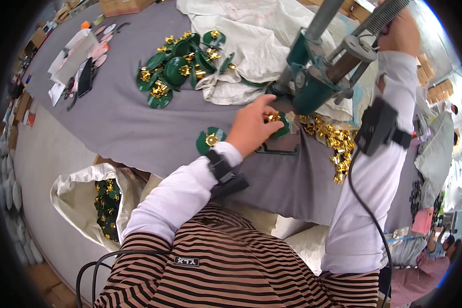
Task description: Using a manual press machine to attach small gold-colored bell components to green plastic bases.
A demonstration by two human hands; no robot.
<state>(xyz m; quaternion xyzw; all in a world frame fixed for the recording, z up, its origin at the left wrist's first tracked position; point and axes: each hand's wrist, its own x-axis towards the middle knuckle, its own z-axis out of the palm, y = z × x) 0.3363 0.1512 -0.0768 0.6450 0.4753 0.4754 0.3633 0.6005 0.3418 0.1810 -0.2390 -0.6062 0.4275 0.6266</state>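
My left hand [251,126] pinches a small green disc [281,128] with a gold piece on it, thumb and forefinger at its edge. The disc sits at the base of a green hand press [309,90], beneath its head. High on the right, my right hand [403,33] is closed round the press's lever, which my fingers mostly hide, beside a coil spring [387,15]. Another green disc with a gold centre [211,139] lies just left of my left wrist. Loose shiny gold pieces [339,146] are heaped right of the press base.
A pile of green discs with gold pieces [177,66] lies at the back on the grey cloth [123,123]. White sacking [231,25] bunches behind the press. An open white sack [72,197] holding green and gold pieces stands low left. A dark phone [85,77] lies far left.
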